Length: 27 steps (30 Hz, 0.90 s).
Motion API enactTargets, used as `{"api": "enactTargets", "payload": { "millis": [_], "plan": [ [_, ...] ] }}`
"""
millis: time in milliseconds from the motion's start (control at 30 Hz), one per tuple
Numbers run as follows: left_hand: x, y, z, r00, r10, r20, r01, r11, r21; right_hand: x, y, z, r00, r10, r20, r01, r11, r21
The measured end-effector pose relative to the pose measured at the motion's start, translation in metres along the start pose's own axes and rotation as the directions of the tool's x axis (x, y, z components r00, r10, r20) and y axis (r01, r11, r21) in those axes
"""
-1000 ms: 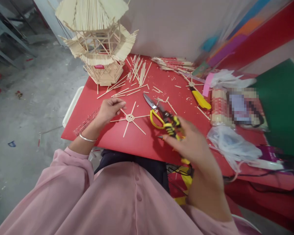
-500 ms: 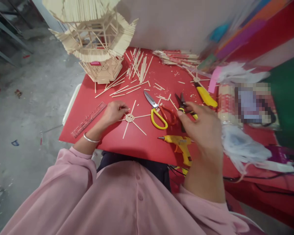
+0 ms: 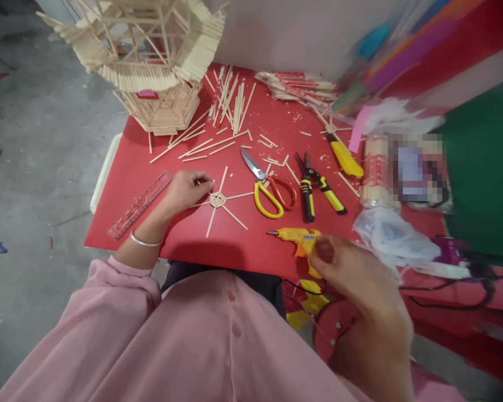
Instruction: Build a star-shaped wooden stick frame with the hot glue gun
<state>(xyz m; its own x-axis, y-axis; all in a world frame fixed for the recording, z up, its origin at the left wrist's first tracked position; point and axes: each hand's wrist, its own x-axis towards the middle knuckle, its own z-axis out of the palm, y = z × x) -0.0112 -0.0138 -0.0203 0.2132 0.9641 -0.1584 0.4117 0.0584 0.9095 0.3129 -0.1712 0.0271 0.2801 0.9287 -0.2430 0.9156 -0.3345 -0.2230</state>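
Observation:
My left hand (image 3: 189, 188) is closed in a pinch just above a small stick frame (image 3: 217, 200), a hexagon with thin sticks radiating from it, flat on the table. Something tiny and pale shows at the fingertips, too small to name. On the right, my right hand (image 3: 352, 268) curls its thumb and fingers round the rear and handle of a yellow glue gun (image 3: 297, 235), whose nozzle points left. Between the hands lie scissors (image 3: 260, 176) with one yellow and one red handle. Black-and-yellow cutting pliers (image 3: 312, 187) rest beyond the glue gun.
A tiered stick pagoda (image 3: 163, 114) stands at the back left. Loose sticks (image 3: 230, 106) are scattered near it. A clear ruler (image 3: 140, 206) lies by my left forearm. Farther right are a yellow-handled cutter (image 3: 346, 156), bundled sticks (image 3: 375, 173), a plastic bag (image 3: 392, 237) and cords.
My right hand has moved from the cutting pliers down to the glue gun, leaving the pliers lying on the table. My left hand stays by the stick frame. The view has shifted slightly.

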Motion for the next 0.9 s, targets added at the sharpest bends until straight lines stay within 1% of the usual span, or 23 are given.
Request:
{"api": "enactTargets", "payload": {
  "millis": [67, 100, 133, 200, 267, 333, 400, 433, 500, 533, 633, 667, 733, 800, 900],
  "plan": [
    [0.002, 0.003, 0.001, 1.0, 0.02, 0.011, -0.021, 0.999, 0.044, -0.01, 0.009, 0.01, 0.99, 0.093, 0.107, -0.094, 0.996, 0.001],
    [0.003, 0.004, 0.001, 0.999, 0.034, 0.017, -0.035, 0.997, 0.065, -0.012, 0.011, 0.016, 0.981, 0.136, 0.137, -0.137, 0.991, -0.004],
    [0.004, 0.004, 0.001, 0.999, 0.044, 0.025, -0.046, 0.996, 0.079, -0.014, 0.011, 0.021, 0.978, 0.16, 0.134, -0.162, 0.987, 0.01],
    [0.007, 0.005, 0.0, 0.998, 0.031, 0.058, -0.035, 0.996, 0.08, -0.016, 0.011, 0.028, 0.98, 0.178, 0.087, -0.184, 0.981, 0.066],
    [0.009, 0.006, -0.002, 0.996, 0.004, 0.086, -0.01, 0.998, 0.065, -0.019, 0.011, 0.032, 0.983, 0.178, 0.038, -0.182, 0.969, 0.168],
    [0.011, 0.008, -0.004, 0.995, -0.003, 0.102, -0.002, 0.999, 0.051, -0.023, 0.01, 0.032, 0.976, 0.216, -0.013, -0.202, 0.933, 0.297],
    [0.012, 0.011, -0.007, 0.992, 0.006, 0.125, -0.01, 0.999, 0.031, -0.028, 0.004, 0.029, 0.961, 0.265, -0.077, -0.209, 0.882, 0.422],
    [0.013, 0.012, -0.008, 0.99, 0.011, 0.139, -0.013, 1.0, 0.013, -0.03, -0.003, 0.028, 0.957, 0.268, -0.109, -0.186, 0.859, 0.477],
    [0.015, 0.014, -0.01, 0.986, 0.015, 0.166, -0.01, 0.999, -0.033, -0.029, -0.024, 0.025, 0.963, 0.204, -0.176, -0.08, 0.841, 0.535],
    [0.016, 0.014, -0.01, 0.985, 0.013, 0.174, -0.003, 0.998, -0.057, -0.027, -0.037, 0.024, 0.967, 0.155, -0.201, -0.028, 0.852, 0.522],
    [0.017, 0.012, -0.013, 0.983, -0.013, 0.184, 0.033, 0.993, -0.11, -0.011, -0.078, 0.023, 0.968, -0.017, -0.252, 0.105, 0.934, 0.342],
    [0.017, 0.011, -0.014, 0.982, -0.024, 0.186, 0.047, 0.992, -0.117, -0.005, -0.089, 0.023, 0.963, -0.084, -0.257, 0.161, 0.941, 0.296],
    [0.016, 0.008, -0.016, 0.982, -0.03, 0.189, 0.053, 0.991, -0.121, 0.007, -0.108, 0.025, 0.948, -0.17, -0.269, 0.236, 0.943, 0.234],
    [0.017, 0.005, -0.017, 0.984, -0.016, 0.179, 0.036, 0.993, -0.112, 0.017, -0.117, 0.028, 0.939, -0.185, -0.291, 0.244, 0.953, 0.18],
    [0.021, 0.003, -0.016, 0.983, -0.007, 0.182, 0.017, 0.999, -0.05, 0.027, -0.12, 0.033, 0.938, -0.137, -0.319, 0.173, 0.981, 0.086]
  ]
}}
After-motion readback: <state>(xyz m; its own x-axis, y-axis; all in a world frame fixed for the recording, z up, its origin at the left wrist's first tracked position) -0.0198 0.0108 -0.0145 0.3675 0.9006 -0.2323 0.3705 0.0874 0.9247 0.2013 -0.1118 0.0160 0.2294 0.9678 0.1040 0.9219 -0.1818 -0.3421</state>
